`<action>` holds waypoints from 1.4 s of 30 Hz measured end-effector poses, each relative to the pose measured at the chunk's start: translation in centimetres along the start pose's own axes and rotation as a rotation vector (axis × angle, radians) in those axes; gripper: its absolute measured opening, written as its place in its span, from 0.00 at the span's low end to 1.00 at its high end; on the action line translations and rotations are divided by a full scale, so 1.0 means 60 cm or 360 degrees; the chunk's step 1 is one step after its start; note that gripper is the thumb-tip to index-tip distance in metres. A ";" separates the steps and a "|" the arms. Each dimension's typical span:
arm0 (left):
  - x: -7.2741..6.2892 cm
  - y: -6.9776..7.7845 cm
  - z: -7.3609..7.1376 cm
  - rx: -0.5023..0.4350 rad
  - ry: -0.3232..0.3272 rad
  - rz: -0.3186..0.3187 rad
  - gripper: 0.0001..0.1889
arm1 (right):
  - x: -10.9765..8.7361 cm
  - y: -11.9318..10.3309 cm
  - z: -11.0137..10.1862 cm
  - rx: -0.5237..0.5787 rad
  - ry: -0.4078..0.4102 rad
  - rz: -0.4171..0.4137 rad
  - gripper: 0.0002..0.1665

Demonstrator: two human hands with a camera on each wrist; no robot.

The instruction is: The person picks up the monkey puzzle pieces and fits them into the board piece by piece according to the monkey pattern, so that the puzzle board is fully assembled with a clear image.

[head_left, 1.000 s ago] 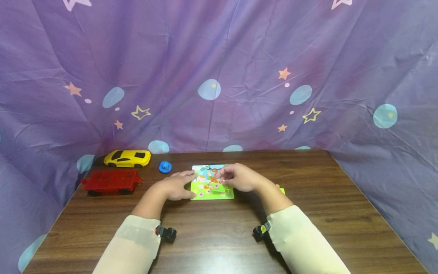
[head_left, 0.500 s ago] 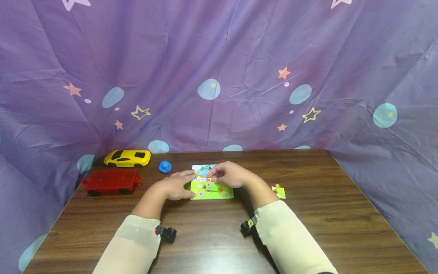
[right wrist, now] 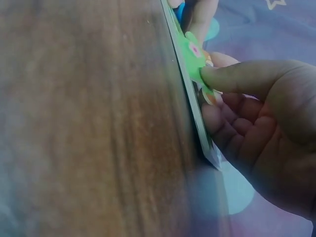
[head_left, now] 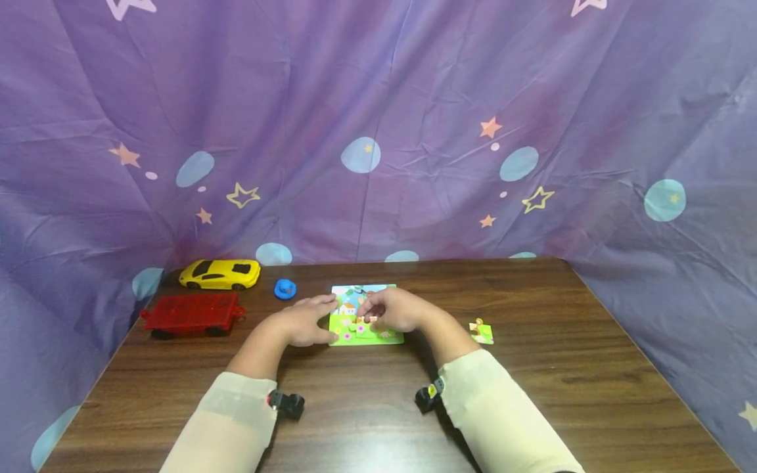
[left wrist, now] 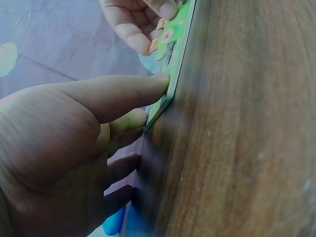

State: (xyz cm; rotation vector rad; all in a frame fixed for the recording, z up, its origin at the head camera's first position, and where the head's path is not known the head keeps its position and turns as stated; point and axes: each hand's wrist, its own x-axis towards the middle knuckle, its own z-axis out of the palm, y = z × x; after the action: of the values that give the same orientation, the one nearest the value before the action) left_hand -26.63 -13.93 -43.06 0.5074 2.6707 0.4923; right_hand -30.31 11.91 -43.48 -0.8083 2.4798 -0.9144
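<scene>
A puzzle board with a bright garden picture lies mid-table. My left hand is at its left edge, fingers fairly straight; in the left wrist view the thumb presses on the board's corner while the other fingers reach along the side. Between thumb and fingers, my right hand pinches a green puzzle piece with a pink flower. It is held close over the board's lower middle, slightly tilted, and partly hidden by the fingers. Another puzzle piece, green and orange, lies on the table right of the board.
At the back left stand a yellow toy car and a red toy wagon. A small round blue toy sits between the car and the board. A purple patterned cloth hangs behind the wooden table.
My right hand has carried the pinched puzzle piece left over the board, then slightly toward the near side. The loose piece on the right has come out from behind the forearm. My left hand stays put.
</scene>
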 end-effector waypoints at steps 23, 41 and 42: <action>-0.002 0.000 0.001 -0.0003 -0.0004 0.0009 0.44 | -0.003 -0.026 0.011 -0.0431 -0.0008 -0.0079 0.27; -0.001 0.000 -0.001 0.0019 -0.0010 0.0015 0.44 | -0.002 -0.022 0.009 -0.0476 -0.0061 -0.0066 0.26; -0.001 0.000 -0.001 0.0016 -0.0009 0.0018 0.44 | -0.002 -0.021 0.008 -0.0453 -0.0067 -0.0057 0.26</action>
State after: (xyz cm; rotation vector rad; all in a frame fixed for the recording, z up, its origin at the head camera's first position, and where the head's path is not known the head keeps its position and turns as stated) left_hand -26.63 -13.98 -43.01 0.5267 2.6677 0.4799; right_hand -29.48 10.96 -42.96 -0.9534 2.6005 -0.5546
